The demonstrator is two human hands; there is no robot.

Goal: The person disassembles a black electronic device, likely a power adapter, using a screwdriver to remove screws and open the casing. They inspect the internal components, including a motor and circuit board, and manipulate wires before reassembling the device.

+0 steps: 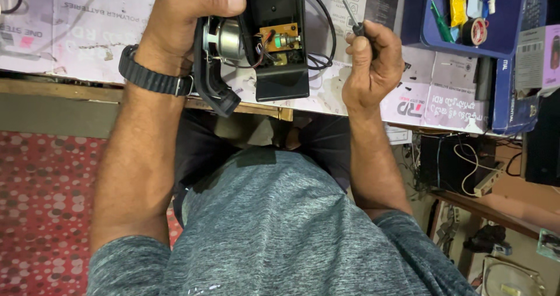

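Note:
My left hand grips an opened black speaker case at the bench's near edge. Inside the case I see a round silver speaker driver and a small brown circuit board with wires. A black cable loops out of the case to the right. My right hand is closed around a small screwdriver, its metal tip pointing up and away, just right of the case and apart from it. A black watch sits on my left wrist.
The bench is covered with printed cardboard sheets. A blue tray holding tubes, a green tool and a tape roll stands at the upper right. Boxes lie beside it. Wires and parts fill the lower right; a red dotted floor is at left.

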